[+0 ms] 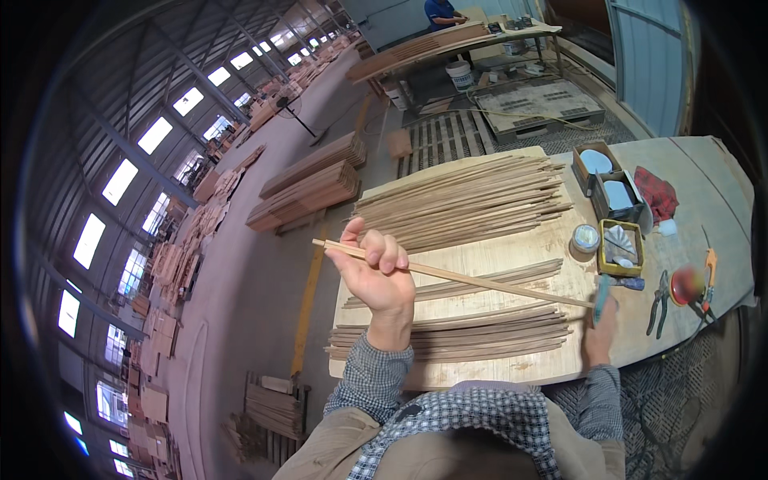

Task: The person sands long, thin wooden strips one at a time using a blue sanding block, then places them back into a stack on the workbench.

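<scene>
My left hand (379, 273), palm up, grips a thin light wooden strip (480, 280) close to its left end. The strip slants down to the right above the board-topped workbench (498, 255). At its far end my right hand (602, 336), slightly blurred, holds a blue-green pad or folded sheet (602, 297) against the wood. Whether it is sandpaper I cannot tell. Below the strip lie a few wooden strips (516, 275) and a nearer bundle (492, 336). A larger spread of wooden strips (462, 198) covers the back of the board.
On the right are boxes with pale-blue discs (595, 162), a round jar (584, 239), a yellow-edged tray (621, 267), a red checked cloth (655, 195) and pliers (659, 303). Stacked boards (306, 195) stand on the floor. A person (443, 15) works at a far table.
</scene>
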Available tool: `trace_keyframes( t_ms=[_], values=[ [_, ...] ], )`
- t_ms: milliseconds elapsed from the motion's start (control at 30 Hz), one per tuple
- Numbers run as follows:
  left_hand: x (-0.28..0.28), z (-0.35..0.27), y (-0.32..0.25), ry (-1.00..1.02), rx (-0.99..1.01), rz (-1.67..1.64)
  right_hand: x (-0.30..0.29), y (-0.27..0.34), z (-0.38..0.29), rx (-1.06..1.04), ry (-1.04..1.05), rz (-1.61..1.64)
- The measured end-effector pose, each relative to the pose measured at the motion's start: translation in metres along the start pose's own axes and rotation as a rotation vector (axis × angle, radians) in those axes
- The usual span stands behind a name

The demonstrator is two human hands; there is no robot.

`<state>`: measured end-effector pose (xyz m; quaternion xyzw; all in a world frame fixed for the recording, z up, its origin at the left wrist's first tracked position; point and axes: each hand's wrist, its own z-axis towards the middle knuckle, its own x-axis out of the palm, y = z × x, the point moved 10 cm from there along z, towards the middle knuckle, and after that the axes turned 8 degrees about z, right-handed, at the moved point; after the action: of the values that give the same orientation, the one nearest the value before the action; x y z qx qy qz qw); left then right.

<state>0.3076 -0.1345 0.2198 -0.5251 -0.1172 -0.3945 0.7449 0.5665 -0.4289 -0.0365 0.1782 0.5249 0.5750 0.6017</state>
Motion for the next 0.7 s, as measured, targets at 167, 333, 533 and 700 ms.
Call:
trace_keyframes(
  t_ms=[167, 333, 533, 700],
  values=[
    [-0.008, 0.000, 0.003, -0.072, 0.050, 0.104, 0.034, 0.072, 0.015, -0.111, 0.049, 0.082],
    [0.011, -0.006, -0.003, -0.009, 0.060, 0.022, 0.074, 0.220, -0.008, -0.556, 0.374, 0.034],
    [-0.040, 0.001, 0.012, -0.191, -0.006, 0.073, 0.021, -0.016, 0.007, -0.049, 0.152, -0.109],
    [-0.047, 0.001, 0.021, -0.340, -0.019, 0.211, 0.064, 0.005, 0.015, -0.035, 0.245, -0.038]
  ],
)
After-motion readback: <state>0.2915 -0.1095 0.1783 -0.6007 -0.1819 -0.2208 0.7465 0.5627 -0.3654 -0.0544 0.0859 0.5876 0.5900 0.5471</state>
